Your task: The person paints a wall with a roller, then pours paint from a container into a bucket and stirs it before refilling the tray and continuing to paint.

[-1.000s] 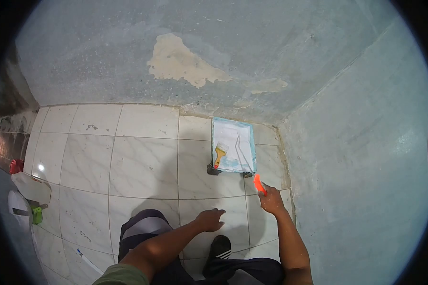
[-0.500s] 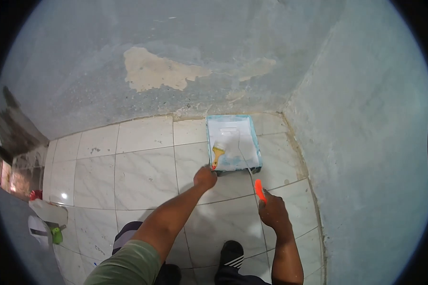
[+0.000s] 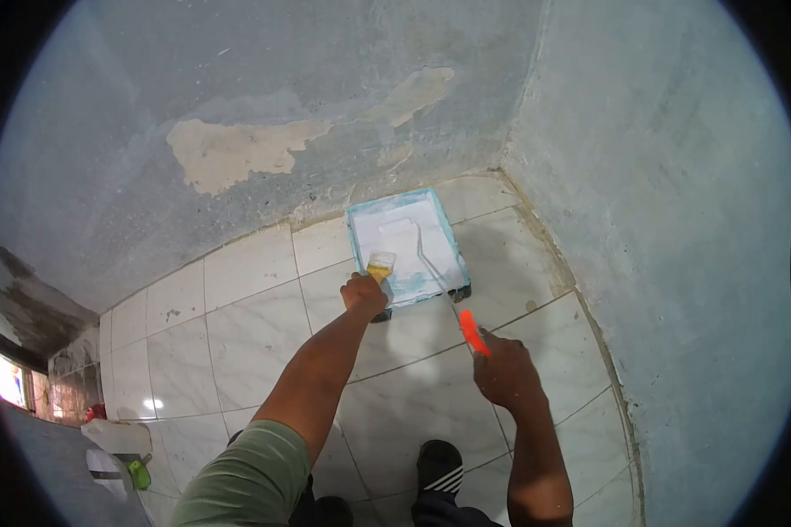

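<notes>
A blue-rimmed paint tray [image 3: 353,230] holds white paint and sits on the tiles by the wall. My left hand [image 3: 365,295] is closed at the tray's left side, fingers around the handle of a flat paintbrush [image 3: 380,265]; the handle is mostly hidden. Its pale bristles point up toward the tray's far end. In my right hand [image 3: 507,369] is the orange handle of a paint roller [image 3: 472,332]. From there the thin metal rod runs up into the tray, where the white-coated roller head lies in the paint.
Grey walls [image 3: 668,220] meet at a corner beyond the tray, one with a peeled beige patch [image 3: 237,154]. Pale tiles [image 3: 264,351] cover the floor. A white container [image 3: 117,436] and a green object [image 3: 139,474] are at lower left. My sandalled foot [image 3: 439,465] stands below the tray.
My left hand has moved from the tray's near left corner up to the paintbrush handle. The camera view has turned, shifting the tray leftward. My right hand still holds the roller.
</notes>
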A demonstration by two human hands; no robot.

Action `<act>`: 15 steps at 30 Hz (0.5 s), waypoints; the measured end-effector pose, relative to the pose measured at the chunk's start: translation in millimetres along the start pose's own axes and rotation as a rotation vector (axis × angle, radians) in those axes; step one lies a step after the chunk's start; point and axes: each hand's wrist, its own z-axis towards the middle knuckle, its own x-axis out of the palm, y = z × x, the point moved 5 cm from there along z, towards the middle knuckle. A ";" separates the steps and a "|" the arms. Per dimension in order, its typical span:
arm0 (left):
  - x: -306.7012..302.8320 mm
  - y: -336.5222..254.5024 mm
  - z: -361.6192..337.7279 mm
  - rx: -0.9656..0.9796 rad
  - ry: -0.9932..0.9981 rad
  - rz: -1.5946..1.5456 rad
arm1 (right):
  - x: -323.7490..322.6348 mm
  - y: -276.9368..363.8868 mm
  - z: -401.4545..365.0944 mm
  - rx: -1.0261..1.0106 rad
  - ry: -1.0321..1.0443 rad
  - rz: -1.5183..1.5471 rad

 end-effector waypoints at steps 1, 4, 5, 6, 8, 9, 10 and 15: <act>-4.5 -0.8 0.8 0.005 -0.032 0.009 | 0.2 6.1 3.8 0.076 0.045 0.060; -12.4 6.7 14.7 0.100 0.015 -0.071 | 8.2 3.3 1.5 0.164 0.107 0.118; -13.1 8.9 12.5 0.101 0.021 -0.063 | 10.8 2.2 0.2 0.167 0.113 0.107; -16.0 8.1 9.0 0.188 0.003 -0.005 | 12.5 0.3 -1.8 0.168 0.115 0.115; -15.4 6.2 0.3 0.384 -0.053 0.092 | 9.3 -3.8 -2.8 0.123 0.079 0.088; -11.2 7.9 -6.8 0.385 -0.055 0.096 | 9.4 -3.8 -2.8 0.123 0.076 0.092; -14.3 6.9 -21.5 0.411 -0.098 0.123 | 11.0 -4.6 -4.3 0.143 0.087 0.085; -15.1 12.0 -45.9 0.475 -0.229 0.106 | 13.8 1.1 -5.4 0.189 0.140 0.098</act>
